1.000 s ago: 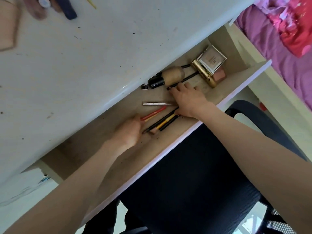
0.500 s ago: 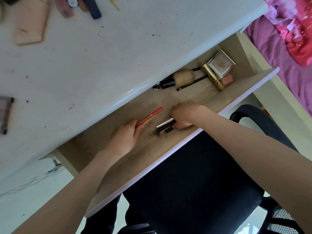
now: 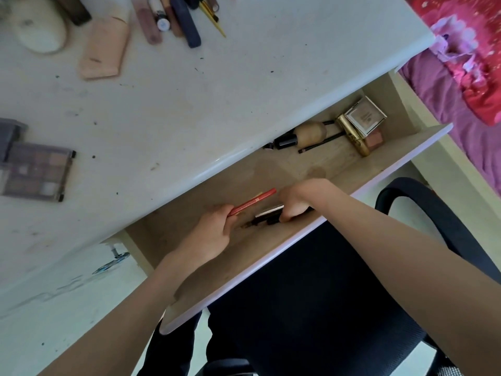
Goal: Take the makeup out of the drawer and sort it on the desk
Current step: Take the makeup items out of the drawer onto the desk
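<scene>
Both hands are inside the open drawer. My left hand grips a red makeup pencil by its near end, tip pointing up and right. My right hand is curled round a bundle of dark and silver pencils near the drawer's front edge. Further right in the drawer lie a tan-headed brush with a black handle, a thin black pencil, a gold tube and a square compact.
On the white desk lie an eyeshadow palette, a peach case, a round white item and several tubes and pencils. A black chair stands under the drawer. A pink bed is on the right.
My right hand gathered the loose pencils into a bundle and closed round them. My left hand picked the red pencil up off the drawer floor. The camera tilted up towards the desk.
</scene>
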Tool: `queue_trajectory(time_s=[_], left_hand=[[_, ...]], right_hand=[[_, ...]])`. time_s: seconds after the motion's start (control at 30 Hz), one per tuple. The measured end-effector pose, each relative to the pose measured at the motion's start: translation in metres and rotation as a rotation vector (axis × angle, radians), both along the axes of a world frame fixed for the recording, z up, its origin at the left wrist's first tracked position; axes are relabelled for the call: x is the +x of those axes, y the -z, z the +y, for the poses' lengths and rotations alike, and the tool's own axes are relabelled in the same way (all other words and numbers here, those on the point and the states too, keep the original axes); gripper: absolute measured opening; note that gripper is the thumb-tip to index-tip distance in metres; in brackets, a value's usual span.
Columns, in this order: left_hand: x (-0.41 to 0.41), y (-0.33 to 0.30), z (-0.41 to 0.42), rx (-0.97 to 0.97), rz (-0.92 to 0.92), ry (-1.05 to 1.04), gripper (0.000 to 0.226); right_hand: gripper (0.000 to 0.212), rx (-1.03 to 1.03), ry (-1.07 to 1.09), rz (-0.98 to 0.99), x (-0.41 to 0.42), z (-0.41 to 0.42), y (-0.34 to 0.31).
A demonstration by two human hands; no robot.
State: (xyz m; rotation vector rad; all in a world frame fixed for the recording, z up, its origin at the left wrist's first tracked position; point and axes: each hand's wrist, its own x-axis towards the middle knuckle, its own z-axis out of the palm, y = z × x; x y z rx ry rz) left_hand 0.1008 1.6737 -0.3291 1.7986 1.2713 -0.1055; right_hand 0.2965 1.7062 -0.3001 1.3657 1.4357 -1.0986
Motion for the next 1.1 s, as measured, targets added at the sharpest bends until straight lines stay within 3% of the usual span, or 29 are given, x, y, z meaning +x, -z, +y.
queue_trajectory(time_s=[0.13, 0.33, 0.53, 0.67, 0.87, 1.1], left_hand=[[-0.007, -0.009, -0.007, 0.012, 0.001, 0.01, 0.022], [-0.015, -0.026, -0.02, 0.107, -0.005, 0.021, 0.015], [-0.021, -0.053, -0.024, 0.137, -0.09, -0.077, 0.023], [-0.022, -0.077, -0.018, 0.153, -0.185, -0.134, 0.021], [-0.021, -0.112, 0.004, 0.235, -0.294, -0.339, 0.016], [-0.026, -0.128, 0.055, 0.142, -0.439, -0.55, 0.027]], right_hand=[[0.047, 0.063, 0.007, 0.029, -0.007, -0.012, -0.007], [0.017, 0.159, -0.043, 0.033, -0.014, -0.028, -0.012], [0.014, 0.293, -0.052, -0.013, -0.016, -0.039, -0.038], [0.012, 0.314, 0.136, 0.058, -0.008, -0.039, -0.05], [0.02, 0.272, 0.657, 0.49, 0.007, -0.046, -0.091], [0.016, -0.017, 0.769, 0.63, 0.019, -0.044, -0.113]])
